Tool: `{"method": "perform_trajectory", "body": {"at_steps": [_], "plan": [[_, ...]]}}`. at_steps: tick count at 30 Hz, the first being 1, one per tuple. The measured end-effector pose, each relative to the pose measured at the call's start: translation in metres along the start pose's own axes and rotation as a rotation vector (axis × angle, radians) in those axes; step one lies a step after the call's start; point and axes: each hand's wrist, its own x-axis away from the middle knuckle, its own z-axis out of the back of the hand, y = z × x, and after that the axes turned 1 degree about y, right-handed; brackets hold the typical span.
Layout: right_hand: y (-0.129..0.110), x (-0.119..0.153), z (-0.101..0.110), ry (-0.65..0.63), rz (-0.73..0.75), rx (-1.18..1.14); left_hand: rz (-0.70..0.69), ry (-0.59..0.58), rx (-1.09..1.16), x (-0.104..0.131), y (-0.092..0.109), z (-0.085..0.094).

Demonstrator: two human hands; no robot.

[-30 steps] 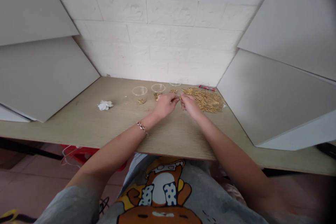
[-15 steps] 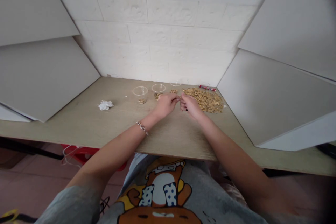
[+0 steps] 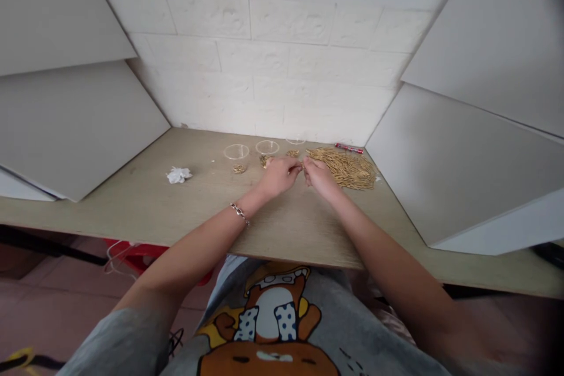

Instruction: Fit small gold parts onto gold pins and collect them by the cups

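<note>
My left hand (image 3: pixel 281 176) and my right hand (image 3: pixel 319 177) meet fingertip to fingertip above the table, each in a closed pinch. What sits between the fingers is too small to make out. Just right of my right hand spreads a large heap of thin gold-coloured sticks (image 3: pixel 348 168). Partly behind my left hand lies a small pile of gold pieces (image 3: pixel 265 160). Two more little gold piles rest nearby, one to the left (image 3: pixel 238 169) and one behind my fingers (image 3: pixel 292 153).
Clear round plastic tubs (image 3: pixel 237 152) stand in a row near the wall. A red tube-like item (image 3: pixel 349 148) lies behind the heap. Crumpled white tissue (image 3: pixel 178 174) sits on the left of the table (image 3: pixel 211 211). Grey panels (image 3: pixel 480 158) border both sides.
Both hands stay together in nearly the same place, with only slight finger movement; a dark bit under my right fingers no longer shows. The view has shifted a little.
</note>
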Motion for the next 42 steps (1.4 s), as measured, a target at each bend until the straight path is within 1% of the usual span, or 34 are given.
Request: {"method": "perform_trajectory", "body": {"at_steps": [5, 8, 10, 14, 17, 22, 26, 31, 36, 42], "plan": [[-0.005, 0.001, -0.001, 0.031, 0.008, 0.201, -0.007, -0.009, -0.017, 0.001, 0.000, -0.001], [-0.008, 0.002, -0.002, 0.066, 0.049, 0.307, -0.014, -0.002, -0.028, 0.002, -0.001, -0.002], [-0.009, 0.001, -0.003, 0.086, 0.074, 0.336, -0.013, -0.002, -0.026, 0.002, -0.002, -0.003], [-0.006, 0.001, -0.004, 0.105, 0.112, 0.346, 0.048, -0.006, 0.001, 0.002, -0.001, -0.005], [-0.006, 0.003, -0.006, 0.122, 0.147, 0.354, 0.101, -0.013, 0.063, 0.001, 0.001, -0.007], [-0.010, 0.006, -0.009, 0.203, 0.220, 0.410, 0.189, -0.022, 0.203, 0.000, 0.002, -0.007], [-0.010, 0.005, -0.009, 0.168, 0.251, 0.422, 0.168, -0.019, 0.179, 0.000, 0.001, -0.006], [-0.009, 0.004, -0.008, 0.155, 0.185, 0.385, 0.115, 0.000, 0.124, 0.001, 0.001, -0.007], [-0.012, 0.006, -0.008, 0.202, 0.212, 0.389, 0.168, 0.010, 0.198, 0.001, 0.004, -0.009], [-0.012, 0.006, -0.005, 0.187, 0.183, 0.322, 0.181, 0.026, 0.272, 0.000, 0.001, -0.009]]}}
